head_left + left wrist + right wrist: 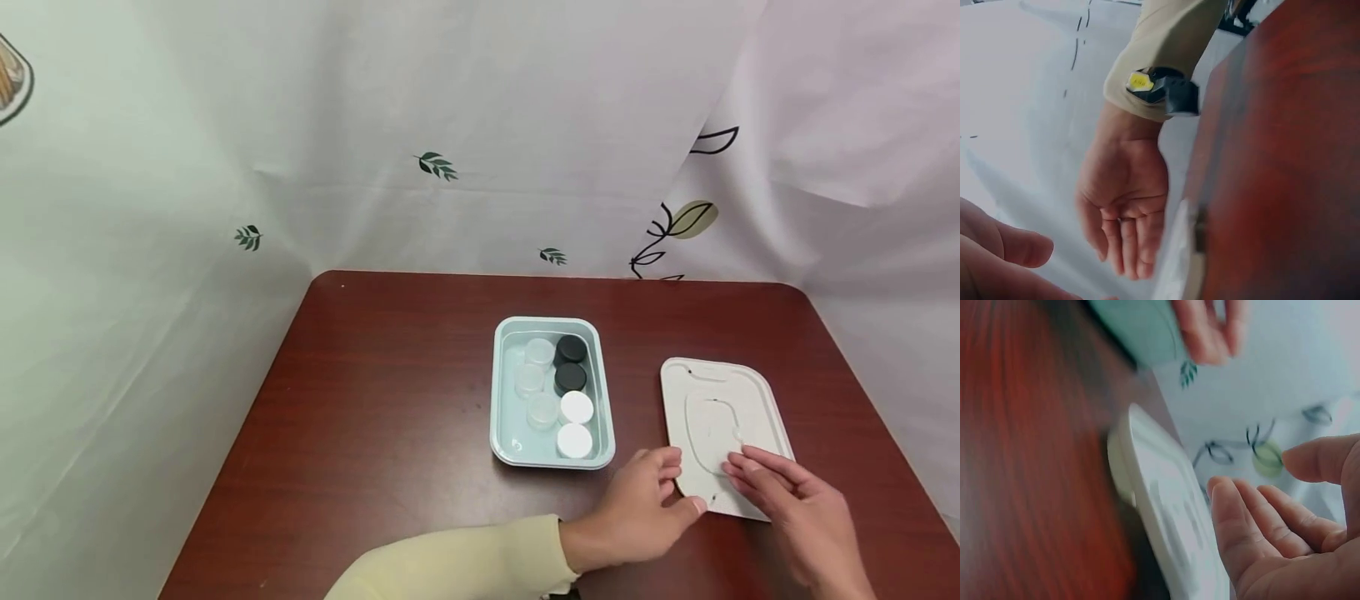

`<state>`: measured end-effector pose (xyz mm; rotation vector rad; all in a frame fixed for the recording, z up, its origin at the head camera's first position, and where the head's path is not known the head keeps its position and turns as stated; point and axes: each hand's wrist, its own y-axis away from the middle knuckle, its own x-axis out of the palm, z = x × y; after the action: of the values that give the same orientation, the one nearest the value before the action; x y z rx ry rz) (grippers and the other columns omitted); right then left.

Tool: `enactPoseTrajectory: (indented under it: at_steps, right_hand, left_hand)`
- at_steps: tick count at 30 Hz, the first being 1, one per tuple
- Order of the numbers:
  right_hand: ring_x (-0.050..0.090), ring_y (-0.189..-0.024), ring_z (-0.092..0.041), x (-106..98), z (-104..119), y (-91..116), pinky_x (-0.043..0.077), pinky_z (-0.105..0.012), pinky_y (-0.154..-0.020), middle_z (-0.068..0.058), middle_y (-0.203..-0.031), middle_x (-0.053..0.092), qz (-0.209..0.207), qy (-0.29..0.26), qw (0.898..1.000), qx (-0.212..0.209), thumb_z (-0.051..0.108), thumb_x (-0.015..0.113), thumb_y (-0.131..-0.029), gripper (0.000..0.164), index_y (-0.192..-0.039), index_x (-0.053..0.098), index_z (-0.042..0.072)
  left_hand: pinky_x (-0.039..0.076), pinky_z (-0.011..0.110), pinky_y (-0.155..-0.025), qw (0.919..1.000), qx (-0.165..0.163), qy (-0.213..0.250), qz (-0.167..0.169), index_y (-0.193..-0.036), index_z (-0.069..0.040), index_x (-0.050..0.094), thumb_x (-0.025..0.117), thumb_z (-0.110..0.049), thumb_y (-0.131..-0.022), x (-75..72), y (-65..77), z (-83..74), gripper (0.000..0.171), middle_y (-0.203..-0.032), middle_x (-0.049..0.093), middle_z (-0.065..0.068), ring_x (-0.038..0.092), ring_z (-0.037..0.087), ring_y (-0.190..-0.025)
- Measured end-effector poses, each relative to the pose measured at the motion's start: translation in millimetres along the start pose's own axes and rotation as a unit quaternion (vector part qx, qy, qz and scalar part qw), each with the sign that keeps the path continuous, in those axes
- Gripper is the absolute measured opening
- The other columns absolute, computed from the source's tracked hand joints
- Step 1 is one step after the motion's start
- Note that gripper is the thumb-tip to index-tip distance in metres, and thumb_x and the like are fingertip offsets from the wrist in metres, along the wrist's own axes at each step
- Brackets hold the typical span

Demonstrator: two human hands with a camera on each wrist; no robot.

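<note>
A white lid (701,417) with a raised outline lies on the right of the table; in the right wrist view a paler body shows under its rim. My left hand (637,510) is at the lid's near left corner, palm toward it, fingers loosely bent and holding nothing. My right hand (806,517) hovers by its near right edge with relaxed fingers and thumb apart. Whether either hand touches the lid I cannot tell. In the left wrist view the right hand (1124,200) faces me with an empty palm.
Left of the lid stands a pale blue tray (504,417) holding clear containers (529,380), black round caps (571,377) and white round caps (574,441). Both rest on a dark red-brown table (375,400). Patterned white cloth (480,125) hangs behind and at the sides.
</note>
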<state>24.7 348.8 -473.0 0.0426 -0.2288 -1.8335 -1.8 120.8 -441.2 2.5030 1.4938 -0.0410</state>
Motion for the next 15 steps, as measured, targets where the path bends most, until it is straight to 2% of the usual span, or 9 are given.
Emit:
enactPoseTrajectory:
  at_steps: [3, 8, 12, 15]
  right_hand:
    - [0.080, -0.089, -0.007, -20, -2, -1, 0.063, -0.023, -0.076, 0.007, -0.099, 0.082, -0.067, -0.006, 0.997, 0.039, 0.009, 0.073, -0.100, 0.018, -0.114, 0.077, 0.020]
    - [0.078, -0.079, -0.001, -48, -2, -4, 0.062, -0.021, -0.068, 0.014, -0.088, 0.079, -0.185, 0.003, 0.979, 0.090, 0.014, 0.078, -0.097, 0.015, -0.104, 0.078, 0.027]
    - [0.074, -0.073, 0.005, -65, -5, -6, 0.060, -0.017, -0.064, 0.023, -0.083, 0.075, -0.237, 0.022, 0.962, 0.131, 0.019, 0.078, -0.097, 0.018, -0.105, 0.073, 0.035]
    - [0.072, -0.070, 0.006, -72, -9, -8, 0.059, -0.016, -0.062, 0.025, -0.080, 0.072, -0.260, 0.019, 0.954, 0.151, 0.017, 0.077, -0.098, 0.022, -0.105, 0.070, 0.037]
  left_hand:
    - [0.054, 0.016, -0.094, 0.9984, -0.038, -0.035, -0.021, -0.145, -0.014, 0.058, 0.078, -0.022, -0.094, 11.7, -0.7, 4.9, 0.055, -0.127, 0.059, -0.010, 0.064, 0.000, -0.114]
    - [0.051, 0.019, -0.093, 0.9943, -0.082, -0.040, -0.055, -0.140, -0.016, 0.061, 0.081, -0.022, -0.092, 24.4, -3.0, 13.2, 0.052, -0.120, 0.058, -0.011, 0.058, -0.001, -0.105]
    - [0.051, 0.020, -0.096, 0.9919, -0.105, -0.027, -0.068, -0.138, -0.016, 0.062, 0.081, -0.021, -0.091, 29.8, -5.4, 18.1, 0.051, -0.120, 0.058, -0.010, 0.058, -0.001, -0.109]
    - [0.051, 0.020, -0.095, 0.9915, -0.109, -0.013, -0.070, -0.133, -0.017, 0.064, 0.081, -0.019, -0.091, 31.6, -8.2, 20.1, 0.045, -0.119, 0.057, -0.010, 0.058, 0.000, -0.108]
